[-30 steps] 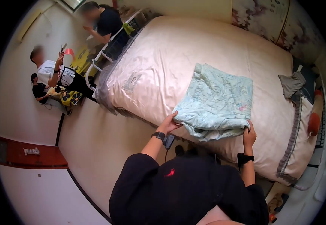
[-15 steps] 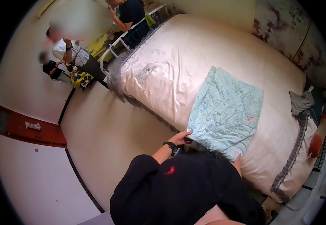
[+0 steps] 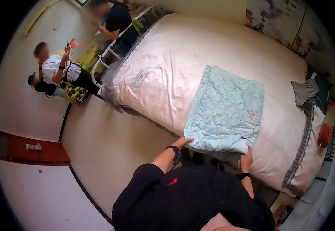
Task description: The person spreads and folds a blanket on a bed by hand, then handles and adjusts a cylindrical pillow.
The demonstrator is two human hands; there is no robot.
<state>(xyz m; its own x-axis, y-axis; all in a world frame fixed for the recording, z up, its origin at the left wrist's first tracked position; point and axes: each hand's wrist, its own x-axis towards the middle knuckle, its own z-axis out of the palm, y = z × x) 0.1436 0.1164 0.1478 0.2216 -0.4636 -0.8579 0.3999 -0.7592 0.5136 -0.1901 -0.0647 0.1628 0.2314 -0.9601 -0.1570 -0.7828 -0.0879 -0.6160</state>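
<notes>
A folded light-blue quilted blanket [image 3: 225, 107] lies on the pale pink bedspread of the bed [image 3: 152, 100]. Its near edge is rolled or turned over, reaching the bed's side in front of me. My left hand [image 3: 183, 142] is closed on the near left corner, thumb on top and fingers hidden beneath. At the near right corner my right hand [image 3: 246, 159] grips the fabric the same way. Both wrists wear dark bands.
Grey cloth [image 3: 305, 91] and a reddish-brown cylindrical cushion [image 3: 325, 133] lie at the bed's right end. A white metal bed rail [image 3: 99, 65] stands at the left end. Beyond it are a person in a white shirt [image 3: 52, 66] and others. A red-brown panel [image 3: 28, 152] is at far left.
The blanket's near edge now looks straighter and turned over between my hands. My right hand and its wrist have come further into view. The whole view has shifted slightly.
</notes>
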